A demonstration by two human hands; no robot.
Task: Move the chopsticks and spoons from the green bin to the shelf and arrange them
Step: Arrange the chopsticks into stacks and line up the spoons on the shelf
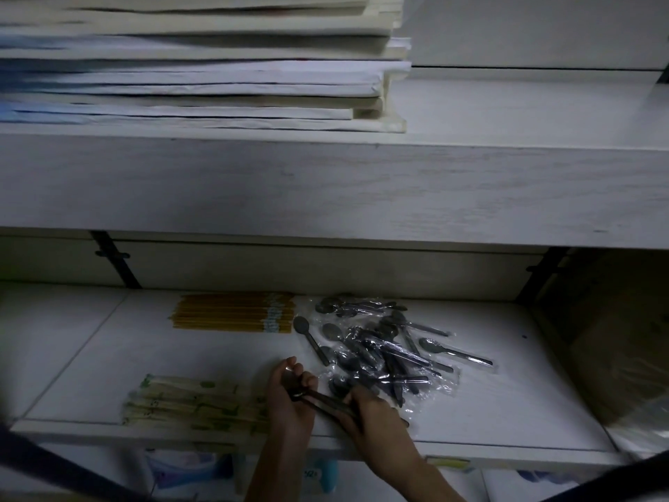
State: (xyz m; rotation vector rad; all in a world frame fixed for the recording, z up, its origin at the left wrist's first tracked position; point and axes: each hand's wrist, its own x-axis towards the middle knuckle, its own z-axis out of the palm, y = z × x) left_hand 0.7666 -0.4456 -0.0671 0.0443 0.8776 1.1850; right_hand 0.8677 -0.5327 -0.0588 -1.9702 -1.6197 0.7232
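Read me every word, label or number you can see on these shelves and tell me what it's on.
Nothing here reads clearly.
Band on the yellow chopsticks: pale blue print, too blurred.
Wrappers of the front chopsticks: green print, too blurred.
The yellow tag: too small to read.
The blue packet at the bottom: dark marks, unreadable.

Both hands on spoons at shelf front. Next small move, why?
Probably lay the held spoons down side by side on the bare shelf left of the spoon pile. The left hand grips their bowl ends and the right hand their handles; the pile is a loose tangle, while the yellow chopsticks lie straight.
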